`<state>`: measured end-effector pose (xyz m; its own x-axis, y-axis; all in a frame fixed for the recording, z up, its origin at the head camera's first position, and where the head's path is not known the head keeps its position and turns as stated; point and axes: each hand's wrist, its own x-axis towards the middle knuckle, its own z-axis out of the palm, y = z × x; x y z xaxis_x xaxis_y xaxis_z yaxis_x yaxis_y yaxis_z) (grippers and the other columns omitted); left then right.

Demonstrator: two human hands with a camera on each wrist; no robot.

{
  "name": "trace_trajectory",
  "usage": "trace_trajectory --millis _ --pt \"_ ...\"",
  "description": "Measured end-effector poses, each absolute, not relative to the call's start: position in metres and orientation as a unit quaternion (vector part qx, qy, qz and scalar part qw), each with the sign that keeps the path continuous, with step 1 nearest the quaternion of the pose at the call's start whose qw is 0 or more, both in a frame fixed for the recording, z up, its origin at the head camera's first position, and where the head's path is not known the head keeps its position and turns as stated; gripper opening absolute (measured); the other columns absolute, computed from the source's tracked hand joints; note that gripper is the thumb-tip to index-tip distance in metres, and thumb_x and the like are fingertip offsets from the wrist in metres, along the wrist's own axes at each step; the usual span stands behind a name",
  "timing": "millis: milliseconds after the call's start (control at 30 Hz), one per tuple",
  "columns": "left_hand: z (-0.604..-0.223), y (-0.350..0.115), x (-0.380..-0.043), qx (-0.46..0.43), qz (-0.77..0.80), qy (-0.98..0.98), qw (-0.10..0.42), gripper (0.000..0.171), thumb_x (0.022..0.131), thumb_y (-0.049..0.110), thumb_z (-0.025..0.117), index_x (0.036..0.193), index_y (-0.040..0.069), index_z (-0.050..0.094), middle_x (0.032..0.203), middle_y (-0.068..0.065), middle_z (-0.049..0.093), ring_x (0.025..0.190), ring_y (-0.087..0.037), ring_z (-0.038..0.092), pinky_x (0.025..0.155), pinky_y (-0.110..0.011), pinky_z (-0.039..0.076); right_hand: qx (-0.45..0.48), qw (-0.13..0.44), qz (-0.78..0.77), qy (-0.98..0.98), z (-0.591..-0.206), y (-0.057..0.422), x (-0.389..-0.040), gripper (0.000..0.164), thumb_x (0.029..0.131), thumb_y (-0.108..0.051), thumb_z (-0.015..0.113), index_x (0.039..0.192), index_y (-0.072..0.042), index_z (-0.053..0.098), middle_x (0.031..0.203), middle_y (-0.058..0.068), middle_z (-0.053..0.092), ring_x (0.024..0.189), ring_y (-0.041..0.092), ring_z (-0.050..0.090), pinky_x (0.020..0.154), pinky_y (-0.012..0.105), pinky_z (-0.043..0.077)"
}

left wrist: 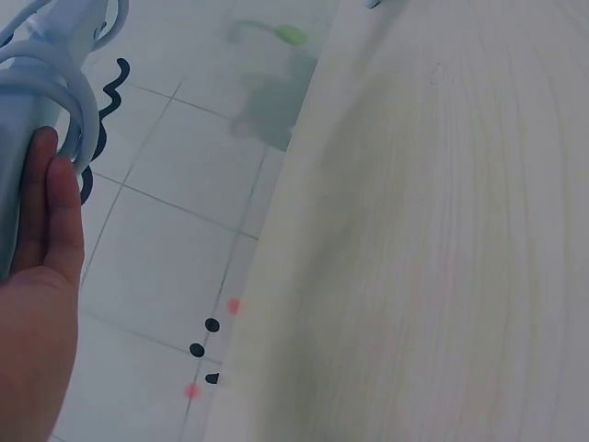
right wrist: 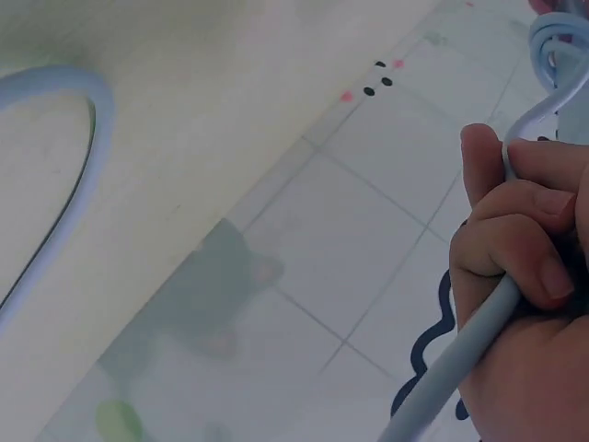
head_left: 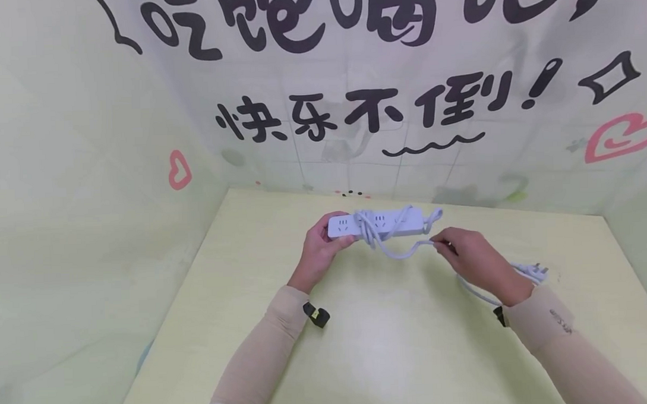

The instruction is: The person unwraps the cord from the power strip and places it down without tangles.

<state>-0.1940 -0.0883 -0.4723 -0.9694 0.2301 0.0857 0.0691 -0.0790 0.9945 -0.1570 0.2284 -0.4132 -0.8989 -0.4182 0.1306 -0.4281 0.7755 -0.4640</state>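
A white power strip [head_left: 404, 222] is held above the table, its socket face toward me in the head view. My left hand [head_left: 318, 245] grips its left end, thumb in front and fingers behind. Loops of the white cord [head_left: 368, 230] are wound round the strip's middle. My right hand [head_left: 467, 253] pinches the cord a little right of the strip; in the right wrist view the cord passes through the curled fingers [right wrist: 515, 239]. Beyond this hand the cord hangs down toward the table and ends in a plug [head_left: 537, 272]. In the left wrist view the strip [left wrist: 23, 138] shows only partly.
The pale wood-grain table [head_left: 382, 342] meets a tiled-look wall [head_left: 321, 148] with black lettering at the back. Another wall [head_left: 89, 234] runs along the left side. Each sleeve bears a small black wrist device [head_left: 318, 315].
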Motion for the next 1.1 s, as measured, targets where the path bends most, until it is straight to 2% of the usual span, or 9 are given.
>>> trace_trajectory --millis 300,333,433,533,567,633,767,867,1100 --pt "-0.474 -0.086 -0.197 0.094 0.726 0.681 0.035 0.050 0.089 -0.001 0.073 0.135 0.004 0.056 0.132 -0.016 0.061 0.115 -0.019 0.062 0.100 -0.023 0.057 0.323 0.104 0.197 -0.920 -0.401 0.208 -0.123 0.008 0.091 -0.006 0.074 0.099 -0.007 0.073 0.083 -0.003 0.069 0.069 0.002 0.052 0.062 0.023 0.053" --pt "-0.475 -0.086 -0.197 0.096 0.726 0.680 0.034 0.050 0.088 -0.001 0.073 0.135 0.002 0.056 0.133 -0.017 0.061 0.115 -0.018 0.062 0.100 -0.023 0.057 0.337 0.125 0.193 -0.913 -0.398 0.206 -0.121 0.006 0.095 -0.012 0.071 0.098 -0.007 0.073 0.082 -0.003 0.068 0.068 0.002 0.051 0.060 0.022 0.052" --pt "-0.476 -0.085 -0.198 0.100 0.724 0.682 0.033 0.050 0.087 -0.004 0.073 0.134 0.000 0.056 0.135 -0.018 0.061 0.115 -0.018 0.062 0.100 -0.025 0.057 0.374 0.190 0.187 -0.888 -0.387 0.201 -0.118 0.030 0.106 -0.030 0.053 0.097 -0.007 0.070 0.080 -0.004 0.064 0.065 0.001 0.047 0.055 0.018 0.047" --pt "-0.476 -0.084 -0.197 0.095 0.721 0.685 0.044 0.050 0.087 -0.004 0.073 0.135 0.000 0.055 0.138 -0.018 0.061 0.118 -0.021 0.062 0.101 -0.026 0.057 0.400 0.244 0.185 -0.864 -0.368 0.194 -0.119 0.051 0.109 -0.041 0.032 0.096 -0.008 0.068 0.079 -0.003 0.063 0.062 0.001 0.044 0.052 0.017 0.043" --pt "-0.477 -0.084 -0.197 0.093 0.720 0.686 0.049 0.051 0.087 -0.004 0.073 0.135 0.001 0.055 0.138 -0.017 0.061 0.120 -0.023 0.062 0.101 -0.026 0.057 0.405 0.256 0.184 -0.858 -0.360 0.192 -0.119 0.051 0.110 -0.041 0.032 0.096 -0.007 0.068 0.079 -0.003 0.063 0.061 0.002 0.044 0.051 0.017 0.043" --pt "-0.478 -0.083 -0.196 0.091 0.717 0.688 0.059 0.051 0.088 -0.003 0.073 0.135 0.003 0.056 0.138 -0.016 0.062 0.120 -0.023 0.062 0.101 -0.026 0.057 0.418 0.269 0.181 -0.849 -0.342 0.188 -0.122 0.049 0.110 -0.040 0.034 0.097 -0.007 0.068 0.081 -0.001 0.065 0.060 0.003 0.047 0.050 0.019 0.044" --pt "-0.481 -0.083 -0.196 0.093 0.716 0.688 0.071 0.050 0.088 0.000 0.075 0.134 0.004 0.056 0.135 -0.014 0.062 0.115 -0.021 0.063 0.098 -0.026 0.059 0.431 0.272 0.176 -0.842 -0.311 0.183 -0.135 0.012 0.099 -0.016 0.066 0.100 -0.004 0.069 0.084 0.003 0.068 0.062 0.007 0.054 0.050 0.023 0.050" --pt "-0.480 -0.083 -0.195 0.094 0.712 0.691 0.079 0.050 0.088 0.001 0.076 0.134 0.005 0.057 0.133 -0.015 0.062 0.114 -0.020 0.061 0.097 -0.026 0.059 0.426 0.284 0.182 -0.840 -0.294 0.187 -0.152 0.023 0.080 0.003 0.080 0.101 -0.001 0.070 0.084 0.006 0.070 0.065 0.009 0.055 0.053 0.023 0.050" --pt "-0.477 -0.084 -0.192 0.116 0.698 0.700 0.096 0.050 0.088 0.002 0.077 0.134 0.007 0.058 0.132 -0.013 0.063 0.116 -0.020 0.061 0.100 -0.027 0.058 0.341 0.298 0.189 -0.871 -0.281 0.210 -0.192 0.019 0.087 0.003 0.076 0.106 0.002 0.072 0.087 0.014 0.071 0.069 0.018 0.055 0.063 0.017 0.038"
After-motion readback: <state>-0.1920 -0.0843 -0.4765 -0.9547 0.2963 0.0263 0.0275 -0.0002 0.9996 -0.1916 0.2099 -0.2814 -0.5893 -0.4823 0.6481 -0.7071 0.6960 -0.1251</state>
